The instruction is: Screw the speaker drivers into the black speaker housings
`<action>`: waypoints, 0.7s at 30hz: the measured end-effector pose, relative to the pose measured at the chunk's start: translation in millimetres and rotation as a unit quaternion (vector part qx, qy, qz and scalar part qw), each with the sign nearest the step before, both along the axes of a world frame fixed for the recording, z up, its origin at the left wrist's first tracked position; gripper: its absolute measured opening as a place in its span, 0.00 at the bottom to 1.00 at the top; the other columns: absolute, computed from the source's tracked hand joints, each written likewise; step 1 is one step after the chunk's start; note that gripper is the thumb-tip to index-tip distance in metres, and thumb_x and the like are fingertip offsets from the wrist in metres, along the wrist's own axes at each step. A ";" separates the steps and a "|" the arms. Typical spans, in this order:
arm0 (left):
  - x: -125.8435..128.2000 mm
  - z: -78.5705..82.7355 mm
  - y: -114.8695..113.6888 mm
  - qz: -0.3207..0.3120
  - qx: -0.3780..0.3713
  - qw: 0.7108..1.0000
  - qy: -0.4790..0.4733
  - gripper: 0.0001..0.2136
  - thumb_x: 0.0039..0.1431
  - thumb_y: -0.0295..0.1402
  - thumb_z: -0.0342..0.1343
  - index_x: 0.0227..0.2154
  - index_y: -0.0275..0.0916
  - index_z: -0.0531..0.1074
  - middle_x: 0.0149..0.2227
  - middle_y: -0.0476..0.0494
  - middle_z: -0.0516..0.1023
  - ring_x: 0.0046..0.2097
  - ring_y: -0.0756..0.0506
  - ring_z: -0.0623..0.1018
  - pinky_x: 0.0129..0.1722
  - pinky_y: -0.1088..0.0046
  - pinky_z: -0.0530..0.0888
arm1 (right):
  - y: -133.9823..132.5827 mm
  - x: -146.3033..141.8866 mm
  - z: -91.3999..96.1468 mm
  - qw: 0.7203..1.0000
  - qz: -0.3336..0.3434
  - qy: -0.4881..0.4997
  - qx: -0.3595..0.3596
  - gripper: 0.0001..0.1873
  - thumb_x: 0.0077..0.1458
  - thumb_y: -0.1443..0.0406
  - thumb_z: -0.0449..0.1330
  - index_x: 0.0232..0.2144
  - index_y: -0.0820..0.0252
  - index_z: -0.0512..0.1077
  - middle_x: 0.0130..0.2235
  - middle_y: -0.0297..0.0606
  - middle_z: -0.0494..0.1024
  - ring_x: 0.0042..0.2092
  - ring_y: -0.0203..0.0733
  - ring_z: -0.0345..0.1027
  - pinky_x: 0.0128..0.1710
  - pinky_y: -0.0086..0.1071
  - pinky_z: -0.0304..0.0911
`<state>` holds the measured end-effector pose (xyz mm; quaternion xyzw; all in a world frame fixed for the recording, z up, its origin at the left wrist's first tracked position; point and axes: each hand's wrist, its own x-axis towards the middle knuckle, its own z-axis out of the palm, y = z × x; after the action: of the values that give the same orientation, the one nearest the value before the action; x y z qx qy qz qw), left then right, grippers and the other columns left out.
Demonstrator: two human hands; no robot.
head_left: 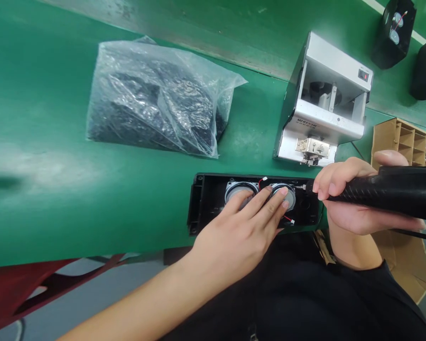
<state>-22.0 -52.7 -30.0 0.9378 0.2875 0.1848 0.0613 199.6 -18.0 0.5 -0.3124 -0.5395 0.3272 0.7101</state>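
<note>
A black plastic speaker housing (208, 203) lies open on the green mat, with two round speaker drivers (238, 188) (287, 193) inside it. My left hand (241, 232) rests flat across the housing, fingertips on both drivers, gripping nothing. Thin red wires with small white connectors (264, 182) run beside the drivers. My right hand (351, 199) grips a black electric screwdriver (386, 192), whose metal bit (300, 187) reaches the housing's far edge near the right driver. My left fingers hide part of both drivers.
A plastic bag of black parts (152, 99) lies on the green mat (57, 142) to the left. A white-and-grey screw feeder (323, 99) stands beyond the housing. A cardboard compartment rack (408, 142) and black boxes (394, 33) sit at the upper right.
</note>
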 end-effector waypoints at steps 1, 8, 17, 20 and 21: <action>0.1 0.3 0.1 -0.001 -0.001 1.000 0.001 0.17 0.81 0.33 0.53 0.62 0.34 0.82 0.68 0.37 0.81 0.64 0.34 0.83 0.60 0.53 0.76 | 0.3 1.3 -1.8 1.000 -0.003 -0.004 -0.002 0.46 0.65 0.26 0.45 0.58 0.51 0.77 0.27 0.32 0.78 0.21 0.40 0.68 0.18 0.36 0.71; -1.6 0.1 -0.5 0.002 -0.007 1.000 -0.001 0.17 0.81 0.33 0.54 0.62 0.35 0.83 0.69 0.37 0.81 0.64 0.34 0.82 0.61 0.53 0.76 | -7.4 -2.7 -4.5 1.000 -0.002 -0.008 0.009 0.45 0.63 0.26 0.49 0.59 0.50 0.77 0.28 0.31 0.78 0.21 0.41 0.70 0.19 0.38 0.72; -0.2 2.6 3.8 -0.010 -0.015 1.000 0.012 0.17 0.79 0.33 0.57 0.63 0.34 0.82 0.68 0.34 0.82 0.64 0.34 0.81 0.60 0.55 0.75 | 4.0 -17.4 -14.8 0.997 0.046 -0.043 0.051 0.38 0.61 0.30 0.60 0.57 0.47 0.81 0.24 0.28 0.78 0.17 0.39 0.65 0.14 0.36 0.65; 1.3 3.3 4.6 -0.007 -0.012 1.000 0.014 0.17 0.78 0.32 0.57 0.62 0.34 0.83 0.67 0.34 0.82 0.65 0.34 0.80 0.60 0.56 0.74 | 4.8 -18.6 -18.1 0.998 0.040 -0.046 0.030 0.36 0.62 0.30 0.58 0.56 0.44 0.80 0.24 0.28 0.78 0.18 0.39 0.64 0.15 0.36 0.64; 1.7 3.5 4.6 -0.007 -0.009 1.000 0.015 0.17 0.78 0.32 0.56 0.62 0.34 0.83 0.67 0.34 0.82 0.65 0.33 0.80 0.59 0.56 0.74 | 3.0 -18.7 -17.6 0.999 0.027 -0.045 0.015 0.35 0.63 0.31 0.57 0.56 0.43 0.80 0.24 0.29 0.78 0.19 0.40 0.64 0.16 0.36 0.64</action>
<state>-20.3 -48.0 -26.5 0.9417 0.2836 0.1680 0.0672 180.9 -14.9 -17.0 -0.3013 -0.5838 0.3243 0.6806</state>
